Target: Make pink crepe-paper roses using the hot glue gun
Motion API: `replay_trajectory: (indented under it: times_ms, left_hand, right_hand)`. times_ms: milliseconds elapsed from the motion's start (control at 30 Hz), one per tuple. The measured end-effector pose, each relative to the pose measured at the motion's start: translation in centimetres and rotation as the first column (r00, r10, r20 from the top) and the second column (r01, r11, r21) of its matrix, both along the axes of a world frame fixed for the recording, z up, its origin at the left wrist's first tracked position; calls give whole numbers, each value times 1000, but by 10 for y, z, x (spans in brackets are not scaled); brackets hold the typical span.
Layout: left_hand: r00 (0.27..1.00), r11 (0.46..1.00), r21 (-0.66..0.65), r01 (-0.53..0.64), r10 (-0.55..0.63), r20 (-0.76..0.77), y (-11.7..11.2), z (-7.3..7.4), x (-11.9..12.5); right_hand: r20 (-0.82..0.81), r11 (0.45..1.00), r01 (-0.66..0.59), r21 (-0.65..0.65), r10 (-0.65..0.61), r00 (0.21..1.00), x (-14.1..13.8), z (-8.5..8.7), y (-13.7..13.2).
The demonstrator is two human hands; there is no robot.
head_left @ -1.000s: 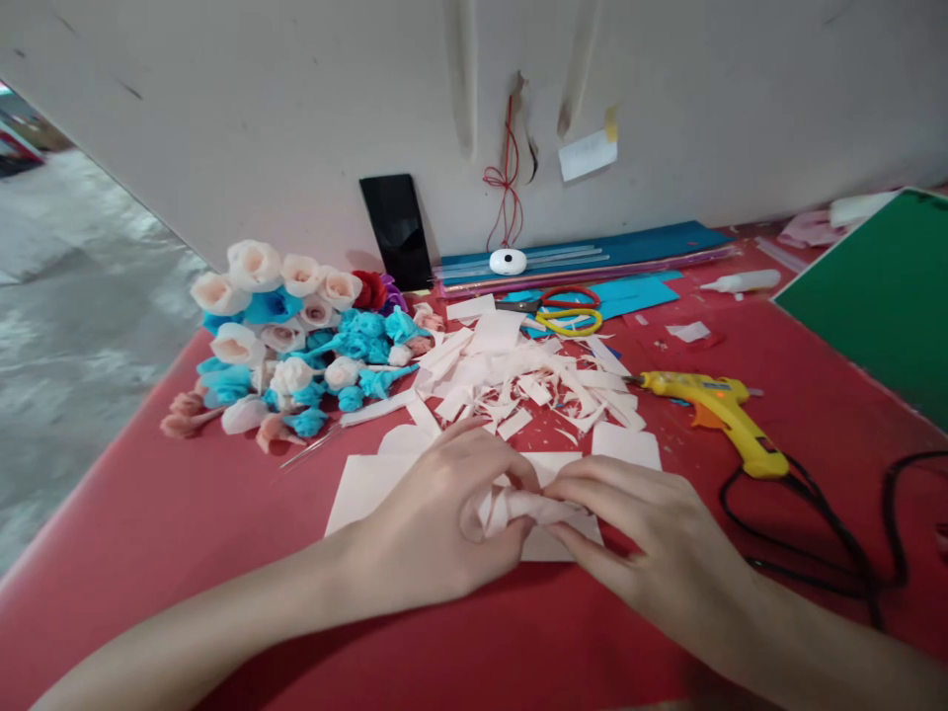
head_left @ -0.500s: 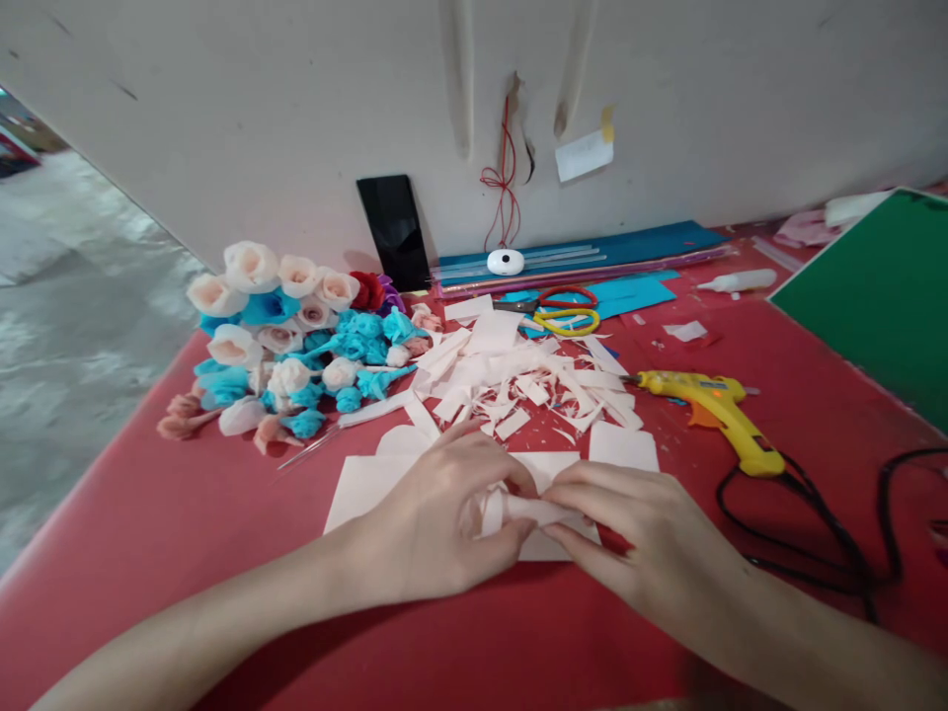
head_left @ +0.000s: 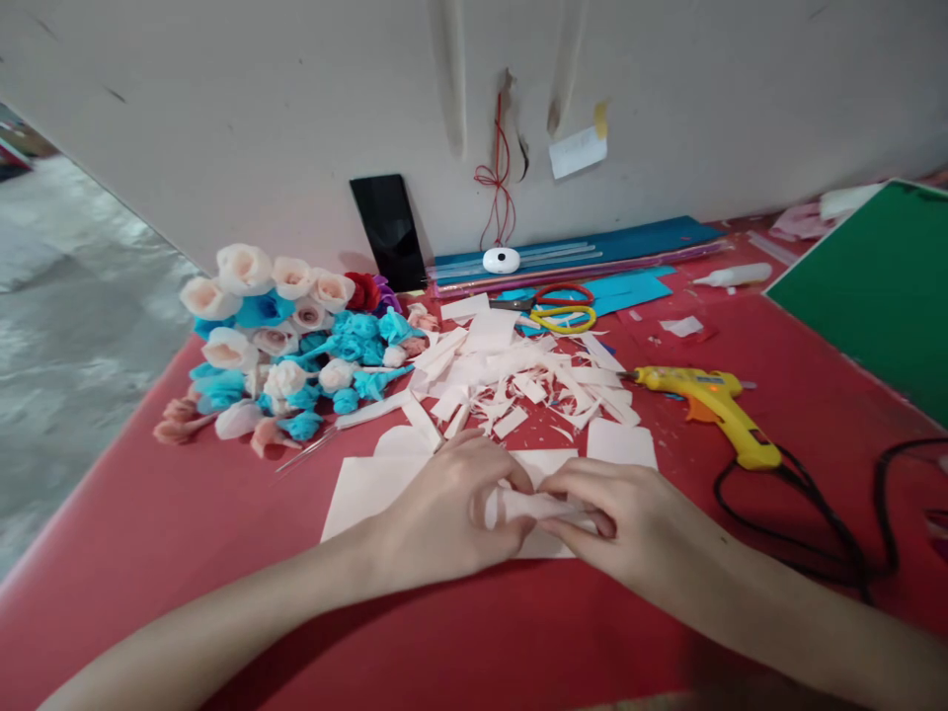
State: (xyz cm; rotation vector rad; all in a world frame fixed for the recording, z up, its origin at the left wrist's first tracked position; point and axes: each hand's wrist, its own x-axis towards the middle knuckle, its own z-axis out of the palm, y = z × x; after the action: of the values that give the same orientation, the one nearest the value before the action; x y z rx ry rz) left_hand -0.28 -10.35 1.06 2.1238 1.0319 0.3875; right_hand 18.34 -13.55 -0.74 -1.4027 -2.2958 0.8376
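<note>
- Both hands are on it, low over the red bench [head_left: 415, 642]: the left hand [head_left: 451, 504] curls into a loose ring, thumb and fingertips pinched on the pale rolled paper piece [head_left: 525, 506].
- Over on the other end, the right hand [head_left: 626, 509] has its fingers nearly closed, thumb below and fingertips above, gripping that same piece; it lies slantwise between the two hands.
- Right beneath them, flat pale sheets [head_left: 362, 494] show on either side of the left wrist, and a separate round-cornered sheet [head_left: 622, 446] lies just beyond the right hand.
- Out to the right, it's the yellow glue gun [head_left: 707, 385] on its side, nozzle towards the middle, black cable [head_left: 833, 523] looping nearby.
- Left side now, and what a crowd: paper flowers [head_left: 244, 267] heaped in cream, blue and pink, red and purple at the back, with a thin metal tool [head_left: 300, 456] in front.
- Dead centre, a tangle of pale paper scraps [head_left: 511, 365]; just behind, scissors [head_left: 527, 304] with one red and one yellow handle.
- Further back, a white bottle [head_left: 737, 276] lies near the green board [head_left: 881, 296].
- At the far edge, a black phone [head_left: 389, 232] leans on the grey wall [head_left: 296, 118], with a red cord [head_left: 496, 180] and a taped note [head_left: 579, 154] to its right.
</note>
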Motion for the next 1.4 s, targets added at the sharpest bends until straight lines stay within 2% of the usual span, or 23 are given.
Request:
replay_trajectory:
  times_ms: [133,300,500,633,733,800,867,933,1000,1100,1233,1400]
  left_hand:
    - [999,997,-69,-42,41,-7,3,2,0]
    - [997,985,-156,-70,71,1,4,2,-2]
    - [996,973,-224,-61,75,56,4,2,-2]
    - [990,945,-325,-40,82,118,6,3,-3]
    - [927,920,-389,-54,191,322,10,-2,-9]
    - [822,898,-424,-119,328,465,14,-8,-13]
    - [751,899,-414,-146,373,544,15,-13,-16]
    - [757,925,-363,-110,315,573,15,-13,-17]
    - [807,949,-309,-70,236,541,12,-10,-16]
    - [844,968,-249,-38,164,510,8,-3,-14]
    - [817,969,-246,30,118,564,7,0,-12]
    - [780,956,-285,69,126,613,7,-3,-12]
  right_hand:
    - [35,1000,14,3,-14,999,2,0,1]
    - [-16,1000,5,-17,-5,1000,2,3,1]
    - [-73,1000,-6,-8,5,997,2,5,0]
    - [-75,999,-21,-33,18,997,3,5,1]
    - [-128,1000,6,12,-5,992,3,7,2]
    - [-181,997,57,43,-48,982,2,10,4]
    - [-232,993,113,28,-103,967,1,15,6]
    - [-257,987,162,-25,-162,953,-1,19,7]
    - [-273,981,174,-89,-192,943,-2,21,8]
    - [-316,974,128,-188,-184,931,-2,20,6]
    - [-379,954,68,-294,-181,908,-5,18,2]
    - [-454,945,26,-327,-181,873,-7,20,2]
